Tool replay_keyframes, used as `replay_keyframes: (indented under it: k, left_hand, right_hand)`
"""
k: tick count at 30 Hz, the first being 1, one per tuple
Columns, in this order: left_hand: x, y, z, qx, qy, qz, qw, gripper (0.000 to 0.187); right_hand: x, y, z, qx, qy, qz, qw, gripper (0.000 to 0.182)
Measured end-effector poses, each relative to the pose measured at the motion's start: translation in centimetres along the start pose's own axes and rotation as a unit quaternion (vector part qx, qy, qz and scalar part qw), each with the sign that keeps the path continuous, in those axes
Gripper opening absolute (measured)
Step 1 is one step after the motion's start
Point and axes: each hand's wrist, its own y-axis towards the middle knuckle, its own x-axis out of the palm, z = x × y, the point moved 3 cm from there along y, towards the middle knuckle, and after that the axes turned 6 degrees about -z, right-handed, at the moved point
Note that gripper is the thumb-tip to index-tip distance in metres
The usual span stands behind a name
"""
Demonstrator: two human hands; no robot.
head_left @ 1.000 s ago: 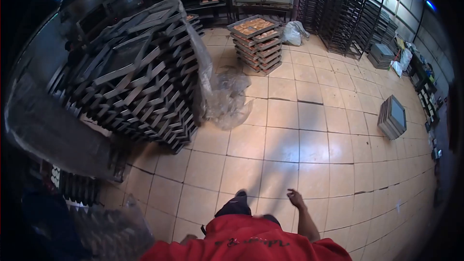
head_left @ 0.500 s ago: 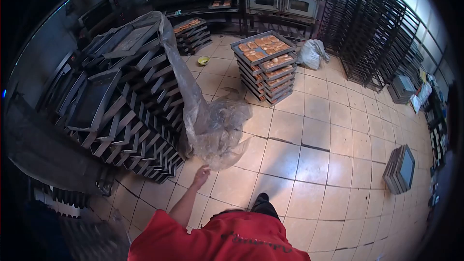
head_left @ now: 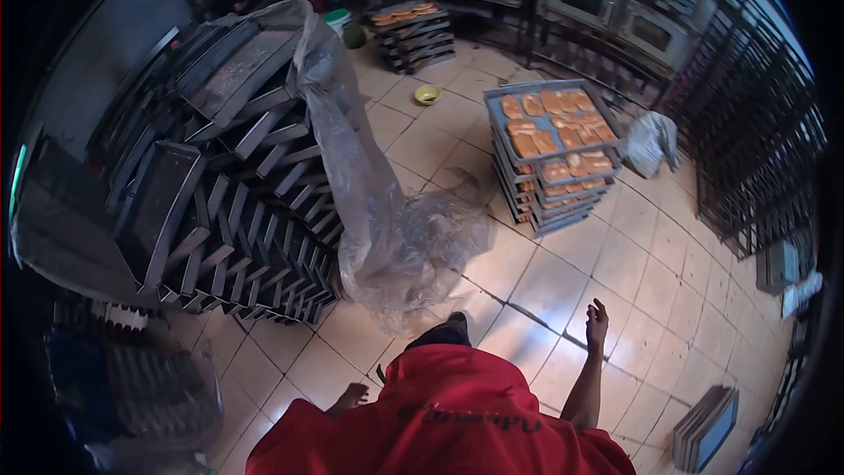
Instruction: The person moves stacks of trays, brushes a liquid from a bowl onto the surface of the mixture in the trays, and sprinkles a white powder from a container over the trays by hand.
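The left hand (head_left: 354,396) and right hand (head_left: 598,325) hang empty, fingers loosely parted. The bread-tray stack (head_left: 563,157) stands ahead on the tiled floor (head_left: 651,334), likely heavy and stiff, best gripped at opposite edges.

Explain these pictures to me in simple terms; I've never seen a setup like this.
There is no machine handling things here, just a person in a red shirt with two bare hands. The view comes from one camera worn on the head, looking forward and down, and its wide lens bends the edges.

The left hand is low beside the shirt; the right hand is out over the tiled floor. Neither appears to hold anything.

On the floor ahead is a stack of trays, with browned bread-like pieces on top. To the left, a tall pile of dark trays is partly draped with a clear plastic sheet. A yellow bowl sits farther back.
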Motion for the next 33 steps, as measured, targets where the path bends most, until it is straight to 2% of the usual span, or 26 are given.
replay_keyframes:
  k: [2, 4, 6, 8, 10, 12, 13, 15, 16, 17, 18, 19, 20, 21, 23, 24, 26, 27, 28, 29, 32, 33]
  left_hand:
    - [-0.1, 2.6, 6.8, 0.028, -0.076, 0.017, 0.997, 0.039]
    - [0.3, 5.6, 15.9, 0.091, -0.139, 0.025, 0.986, 0.042]
    - [0.7, 7.8, 26.7, 0.140, -0.122, 0.076, 0.980, 0.041]
    - [1.4, 6.8, 38.6, 0.204, -0.097, 0.083, 0.971, 0.042]
    - [1.7, 7.6, 45.6, 0.312, -0.112, 0.095, 0.939, 0.039]
    - [3.3, 7.5, 51.6, 0.452, -0.166, 0.089, 0.872, 0.036]
    - [4.3, 8.9, 52.2, 0.382, -0.146, 0.088, 0.908, 0.037]
    - [5.2, 12.1, 55.4, 0.254, -0.099, 0.080, 0.959, 0.039]
    - [6.7, 10.6, 57.4, 0.277, -0.111, 0.091, 0.950, 0.034]
    - [7.9, 9.4, 59.2, 0.271, -0.096, 0.086, 0.954, 0.036]
    - [9.0, 8.5, 60.3, 0.261, -0.084, 0.081, 0.958, 0.038]
    - [9.5, 8.2, 61.3, 0.260, -0.077, 0.089, 0.958, 0.039]
    - [9.7, 8.1, 61.8, 0.260, -0.071, 0.099, 0.958, 0.040]
    - [9.5, 8.6, 62.5, 0.263, -0.063, 0.109, 0.957, 0.041]
    - [8.3, 10.9, 63.5, 0.244, -0.130, 0.132, 0.952, 0.041]
    - [7.6, 11.9, 63.9, 0.231, -0.163, 0.142, 0.949, 0.041]
    - [5.1, 13.3, 66.5, 0.248, -0.138, 0.187, 0.940, 0.038]
    - [3.2, 14.7, 67.8, 0.264, -0.121, 0.209, 0.934, 0.037]
    - [1.2, 15.8, 68.9, 0.279, -0.104, 0.231, 0.926, 0.036]
    - [-0.9, 16.1, 71.1, 0.278, -0.099, 0.236, 0.926, 0.033]
    - [-7.8, 18.1, 77.1, 0.333, 0.051, 0.291, 0.895, 0.034]
    - [-9.4, 18.3, 78.7, 0.347, 0.019, 0.260, 0.901, 0.036]
  right_hand:
    - [2.6, 3.6, -5.7, 0.006, -0.062, -0.091, 0.994, 0.040]
    - [5.0, 6.5, -6.4, 0.011, -0.116, -0.138, 0.984, 0.038]
    - [6.9, 8.1, -3.5, 0.051, -0.166, -0.186, 0.967, 0.037]
    - [7.8, 9.5, 4.8, 0.059, -0.231, -0.259, 0.936, 0.036]
    - [8.7, 10.3, 7.0, 0.186, -0.293, -0.368, 0.863, 0.037]
    - [7.5, 12.1, 6.3, 0.298, -0.197, -0.405, 0.842, 0.042]
    - [6.1, 13.0, 7.1, 0.341, -0.171, -0.413, 0.827, 0.045]
    - [7.0, 17.0, 9.5, 0.361, -0.186, -0.400, 0.822, 0.046]
    - [8.4, 19.5, 9.9, 0.370, -0.190, -0.394, 0.820, 0.047]
    - [9.6, 23.5, 9.7, 0.217, -0.303, -0.426, 0.824, 0.043]
    - [10.6, 26.4, 8.8, 0.265, -0.261, -0.413, 0.831, 0.048]
    - [12.5, 29.8, 5.9, 0.097, -0.300, -0.419, 0.851, 0.046]
    - [14.9, 32.9, 3.9, 0.050, -0.308, -0.414, 0.856, 0.041]
    - [17.4, 36.1, -1.4, 0.092, -0.317, -0.448, 0.831, 0.039]
    - [22.7, 41.2, -8.1, 0.028, -0.240, -0.441, 0.864, 0.039]
    - [25.7, 43.5, -11.7, -0.002, -0.254, -0.447, 0.858, 0.041]
    - [31.1, 46.6, -18.7, -0.019, -0.182, -0.472, 0.862, 0.041]
    - [34.2, 47.9, -19.6, -0.088, -0.140, -0.454, 0.875, 0.037]
    - [36.6, 48.6, -24.3, -0.090, -0.126, -0.464, 0.872, 0.035]
    - [39.5, 49.5, -25.8, -0.102, -0.117, -0.469, 0.870, 0.034]
    - [47.9, 52.4, -28.4, -0.128, -0.115, -0.478, 0.861, 0.034]
    - [50.4, 53.3, -28.2, -0.131, -0.088, -0.479, 0.863, 0.033]
